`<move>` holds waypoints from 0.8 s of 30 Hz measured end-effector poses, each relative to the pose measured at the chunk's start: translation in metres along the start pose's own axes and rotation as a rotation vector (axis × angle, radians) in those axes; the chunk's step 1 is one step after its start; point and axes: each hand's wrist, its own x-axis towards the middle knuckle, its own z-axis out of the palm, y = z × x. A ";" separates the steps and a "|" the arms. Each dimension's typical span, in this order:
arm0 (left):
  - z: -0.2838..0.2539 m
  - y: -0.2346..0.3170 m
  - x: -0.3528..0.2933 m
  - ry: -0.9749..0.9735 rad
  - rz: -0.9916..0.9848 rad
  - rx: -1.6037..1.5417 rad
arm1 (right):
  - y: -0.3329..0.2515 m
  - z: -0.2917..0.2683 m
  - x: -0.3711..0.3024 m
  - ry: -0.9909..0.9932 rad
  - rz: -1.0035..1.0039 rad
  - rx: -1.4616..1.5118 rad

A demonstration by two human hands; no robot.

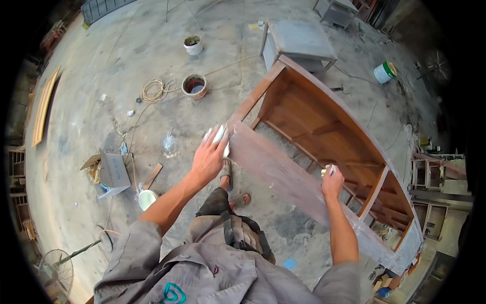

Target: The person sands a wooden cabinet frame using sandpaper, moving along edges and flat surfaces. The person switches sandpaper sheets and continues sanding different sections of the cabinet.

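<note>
A wooden cabinet frame [324, 119] stands before me, brown inside, with a dusty whitish-pink panel [273, 159] along its near side. At the panel's left end is my left hand [208, 156], fingers stretched forward and pressed together over a white folded piece [219, 136] that looks like cloth or paper. This piece touches the panel's end. My right hand [332, 183] is closed in a fist at the panel's inner edge, over the cabinet's opening. A small whitish and yellow-green bit shows at its fingers; most of what it holds is hidden.
Beyond the cabinet stands a grey table [298, 38]. Left of it are a bucket with dark liquid [194, 86], a coiled hose [153, 91] and a white pot [193, 46]. A cardboard box [114, 175], a pale green bucket [148, 199] and a fan [56, 271] are at left.
</note>
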 end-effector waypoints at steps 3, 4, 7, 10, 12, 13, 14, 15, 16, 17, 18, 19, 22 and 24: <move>-0.005 -0.007 -0.062 -0.087 0.059 -0.017 | 0.001 -0.001 -0.006 0.012 0.001 0.026; -0.010 -0.011 -0.075 -0.134 0.066 -0.030 | 0.002 -0.001 -0.008 0.020 0.004 0.014; -0.032 -0.027 -0.068 -0.100 0.058 -0.271 | 0.001 0.003 -0.003 0.060 -0.001 -0.009; -0.051 -0.038 -0.024 -0.075 -0.098 -0.590 | -0.003 0.006 -0.004 0.083 -0.010 -0.038; -0.049 -0.059 0.014 -0.083 0.176 -0.339 | -0.013 0.010 -0.009 0.072 0.016 -0.057; -0.053 -0.061 0.039 -0.147 0.255 -0.259 | -0.019 0.016 -0.012 0.067 0.022 -0.048; -0.055 -0.057 0.062 -0.208 0.341 -0.177 | -0.027 0.025 -0.013 0.067 0.031 -0.038; -0.052 -0.050 0.081 -0.197 0.371 -0.218 | -0.041 0.034 -0.013 0.065 0.044 -0.026; -0.043 -0.048 0.096 -0.222 0.425 -0.211 | -0.056 0.043 -0.013 0.051 0.083 -0.017; -0.032 -0.049 0.107 -0.252 0.476 -0.198 | -0.079 0.052 -0.012 0.032 0.122 -0.002; -0.022 -0.052 0.118 -0.286 0.540 -0.193 | -0.100 0.058 -0.012 0.021 0.174 0.009; -0.015 -0.058 0.125 -0.338 0.592 -0.177 | -0.122 0.061 -0.011 0.005 0.216 -0.010; -0.033 -0.079 0.137 -0.443 0.726 -0.192 | -0.152 0.061 -0.015 -0.024 0.372 -0.070; -0.052 -0.088 0.154 -0.602 0.735 -0.229 | -0.154 0.060 -0.012 0.029 0.440 -0.084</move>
